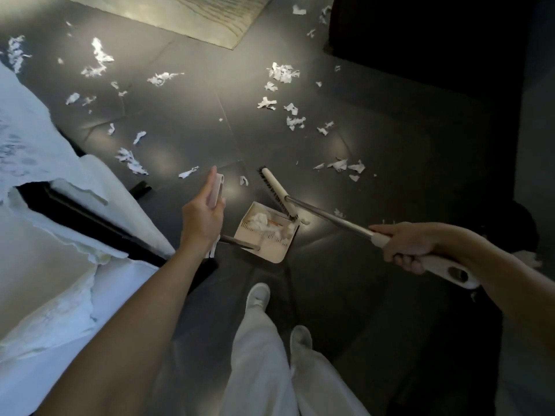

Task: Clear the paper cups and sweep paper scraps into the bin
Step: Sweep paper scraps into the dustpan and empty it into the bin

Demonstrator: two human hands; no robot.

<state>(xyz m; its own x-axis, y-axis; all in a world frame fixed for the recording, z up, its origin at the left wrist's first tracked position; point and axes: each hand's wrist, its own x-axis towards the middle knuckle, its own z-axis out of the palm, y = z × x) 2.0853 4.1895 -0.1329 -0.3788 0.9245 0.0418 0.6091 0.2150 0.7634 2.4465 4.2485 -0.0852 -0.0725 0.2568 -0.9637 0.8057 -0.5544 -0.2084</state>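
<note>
Only one camera here, riding on the person's head and tipped steeply down, a little forward, at the dark floor. Its wide lens takes in both forearms from the lower corners. The left hand on the dustpan handle and the right hand on the broom handle sit mid-frame, with the shoes directly below and the edges bowed.

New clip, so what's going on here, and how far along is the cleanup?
A person is sweeping. The right hand grips the broom by its handle, with the brush head at the mouth of the dustpan. The left hand holds the dustpan's upright handle. The pan already holds a few paper scraps, but many more lie scattered across the dark floor ahead.
</note>
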